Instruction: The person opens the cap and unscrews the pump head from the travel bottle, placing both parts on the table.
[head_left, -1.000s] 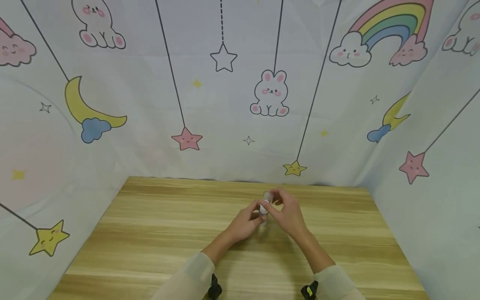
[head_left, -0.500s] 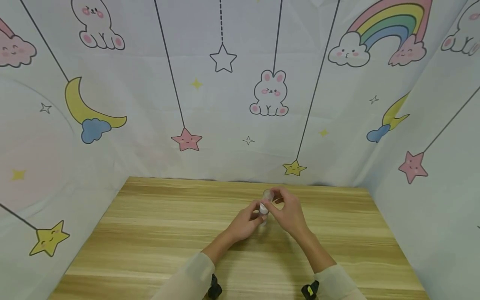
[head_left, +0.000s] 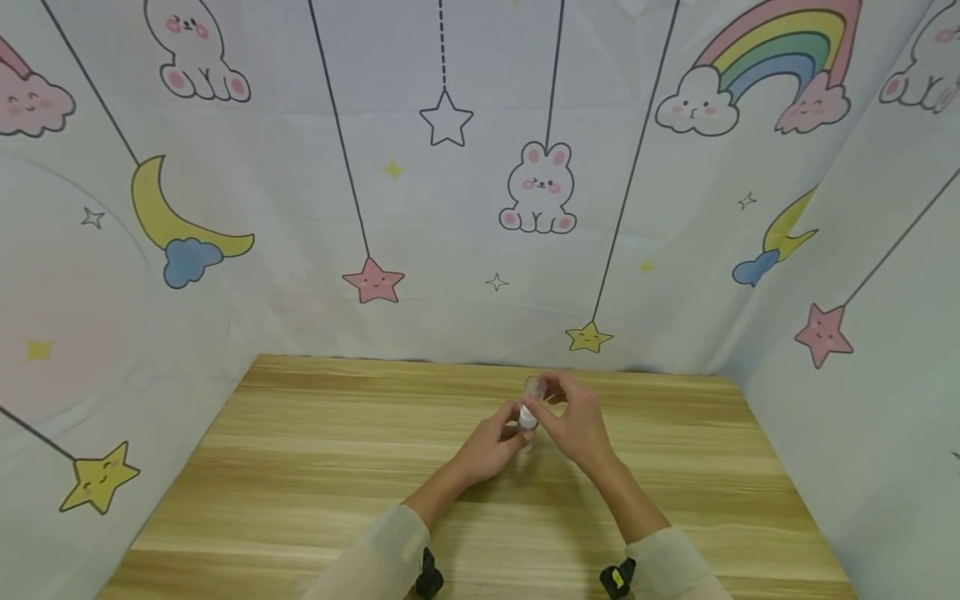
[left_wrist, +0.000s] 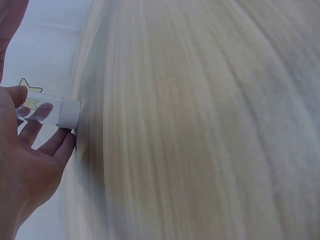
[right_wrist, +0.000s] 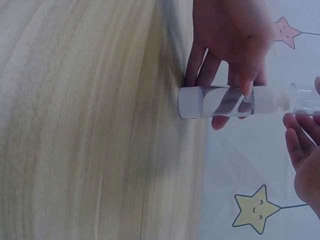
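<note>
The left hand (head_left: pixel 486 450) and right hand (head_left: pixel 579 427) are bare past the wrists. The left sleeve (head_left: pixel 372 557) and right sleeve (head_left: pixel 673 562) are plain pale cream with straight-edged ends. A small black gadget (head_left: pixel 429 577) shows beside the left sleeve; another dark gadget (head_left: pixel 611 583), yellow-green patched, beside the right.

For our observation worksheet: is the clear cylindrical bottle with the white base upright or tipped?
Upright: the clear bottle stands with its white base against the wood-grain tabletop, its body roughly square to it.

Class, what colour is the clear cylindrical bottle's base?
White; the base shows best in the right wrist view.
</note>
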